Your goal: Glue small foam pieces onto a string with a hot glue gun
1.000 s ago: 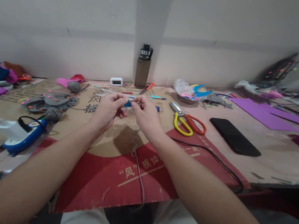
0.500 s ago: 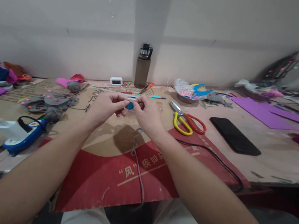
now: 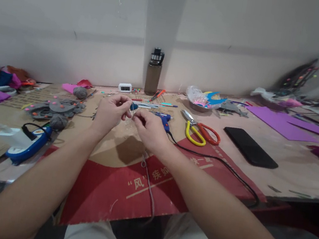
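Over the cardboard, my left hand point(image 3: 114, 111) is closed in a pinch on a small dark blue piece point(image 3: 134, 106), which my fingers partly cover. My right hand point(image 3: 149, 128) is just beside it, thumb and forefinger pinched on what looks like a strand of grey yarn point(image 3: 149, 187). A short pale bit of strand shows between the fingertips. The yarn runs down past the right wrist across the red print and over the front edge. Behind the right hand lies a blue glue gun point(image 3: 164, 120), partly hidden, its black cord trailing right.
Scissors point(image 3: 196, 130) with yellow and red handles and a black phone point(image 3: 249, 147) lie to the right. A bottle point(image 3: 153, 73) and a small white clock point(image 3: 125, 87) stand by the wall. Grey felt pieces point(image 3: 57, 108) and a blue power strip point(image 3: 29, 148) are on the left.
Both hands have shifted slightly left, and the right hand sits lower than the left. The blue piece moved left with them. The glue gun behind the right hand has come into view.
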A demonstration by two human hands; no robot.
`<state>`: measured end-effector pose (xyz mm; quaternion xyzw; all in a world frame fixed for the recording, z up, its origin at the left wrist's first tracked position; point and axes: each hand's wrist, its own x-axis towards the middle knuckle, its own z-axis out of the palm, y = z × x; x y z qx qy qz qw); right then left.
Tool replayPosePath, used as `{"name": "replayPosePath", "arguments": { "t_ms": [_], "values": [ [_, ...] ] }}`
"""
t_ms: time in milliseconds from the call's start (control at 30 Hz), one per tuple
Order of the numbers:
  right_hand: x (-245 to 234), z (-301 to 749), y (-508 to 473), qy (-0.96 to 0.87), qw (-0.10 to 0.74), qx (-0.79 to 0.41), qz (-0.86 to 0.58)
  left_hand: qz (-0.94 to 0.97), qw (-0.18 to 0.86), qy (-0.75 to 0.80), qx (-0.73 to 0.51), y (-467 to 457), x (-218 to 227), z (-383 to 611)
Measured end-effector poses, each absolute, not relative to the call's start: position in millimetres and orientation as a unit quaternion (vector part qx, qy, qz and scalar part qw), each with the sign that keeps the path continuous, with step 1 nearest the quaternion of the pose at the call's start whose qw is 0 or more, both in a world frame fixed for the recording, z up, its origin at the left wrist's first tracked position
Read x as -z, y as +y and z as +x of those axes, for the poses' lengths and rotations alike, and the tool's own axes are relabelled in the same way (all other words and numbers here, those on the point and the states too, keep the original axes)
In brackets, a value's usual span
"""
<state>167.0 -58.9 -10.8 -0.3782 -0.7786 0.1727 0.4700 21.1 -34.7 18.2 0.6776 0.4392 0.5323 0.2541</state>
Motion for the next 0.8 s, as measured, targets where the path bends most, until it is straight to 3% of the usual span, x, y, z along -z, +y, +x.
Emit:
{"name": "replayPosePath", "arguments": {
  "t_ms": [233, 333, 500, 633, 800],
  "values": [
    [17, 150, -72, -0.859, 0.349, -0.146, -0.346, 0.549, 0.356, 0.410, -0.635, -18, -12, 16],
    [14, 153, -69, -0.868, 0.341, -0.116, -0.342, 0.511, 0.402, 0.399, -0.647, -12, -10, 12],
    [3, 189, -47, -0.751, 0.401, -0.077, -0.518, 0.474, 0.424, 0.394, -0.664, -7, -9, 3],
    [20, 214, -22, -0.677, 0.304, -0.026, -0.670, 0.476, 0.427, 0.386, -0.665, -9, -9, -1],
    [43, 220, -6, -0.664, 0.293, -0.128, -0.676, 0.495, 0.400, 0.386, -0.667, -10, -8, -2]
  ]
}}
